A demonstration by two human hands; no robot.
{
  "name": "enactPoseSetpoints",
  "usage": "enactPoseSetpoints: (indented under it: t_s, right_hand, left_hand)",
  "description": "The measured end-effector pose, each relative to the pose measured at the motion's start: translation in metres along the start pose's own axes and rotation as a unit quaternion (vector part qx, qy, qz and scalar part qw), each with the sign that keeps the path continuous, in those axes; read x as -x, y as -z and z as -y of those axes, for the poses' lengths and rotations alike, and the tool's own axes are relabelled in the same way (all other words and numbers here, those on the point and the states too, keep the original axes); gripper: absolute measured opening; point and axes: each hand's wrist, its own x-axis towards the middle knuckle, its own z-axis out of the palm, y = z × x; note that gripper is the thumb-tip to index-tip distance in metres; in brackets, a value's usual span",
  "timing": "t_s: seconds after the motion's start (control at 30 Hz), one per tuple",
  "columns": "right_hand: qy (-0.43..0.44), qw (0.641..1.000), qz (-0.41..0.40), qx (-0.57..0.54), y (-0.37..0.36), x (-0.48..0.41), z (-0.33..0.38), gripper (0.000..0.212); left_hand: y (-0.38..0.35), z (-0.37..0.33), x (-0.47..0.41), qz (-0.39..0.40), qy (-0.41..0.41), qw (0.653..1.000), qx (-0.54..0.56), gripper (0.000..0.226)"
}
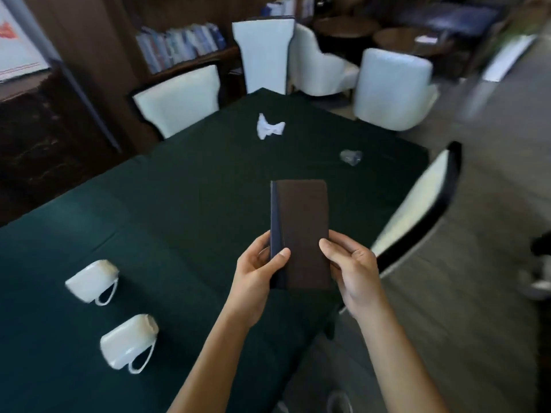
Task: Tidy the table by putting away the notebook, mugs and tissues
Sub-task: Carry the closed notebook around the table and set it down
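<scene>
Notebook step: left hand (256, 272) and right hand (353, 268) clasp closed notebook (301, 231) above table (179, 189); next needs a storage spot; mugs, tissue untouched

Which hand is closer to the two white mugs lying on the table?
Left. The left hand holds the closed brown notebook on the side facing the white mugs; the right hand grips its far edge.

A table (185, 186) draped in dark green cloth was flanked by white-cushioned, dark-framed chairs (179, 99). A small clear crumpled item (351, 157) was noted on the cloth near the right edge. Shelved books (182, 44) were recorded against the wood-panelled wall behind.
</scene>
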Motion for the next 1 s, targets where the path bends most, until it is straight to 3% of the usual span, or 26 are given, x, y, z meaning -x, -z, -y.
enactPoseSetpoints:
  t_s: [0.53,0.7,0.9,1.0]
  right_hand:
    - [0.086,0.974,-0.2,-0.053,0.267,0.181,0.066,0.026]
    - [0.103,0.969,-0.213,-0.065,0.342,0.237,0.077,0.028]
    - [0.099,0.965,-0.23,-0.073,0.402,0.281,0.083,0.05]
    - [0.086,0.96,-0.263,-0.049,0.421,0.286,0.089,0.032]
  left_hand:
    - [-0.263,0.076,0.112,0.203,0.036,0.978,-0.034,0.036]
    - [-0.338,0.106,0.152,0.226,0.042,0.972,-0.042,0.045]
    - [-0.396,0.128,0.175,0.266,0.053,0.96,-0.065,0.046]
    - [-0.417,0.134,0.173,0.279,0.057,0.956,-0.076,0.047]
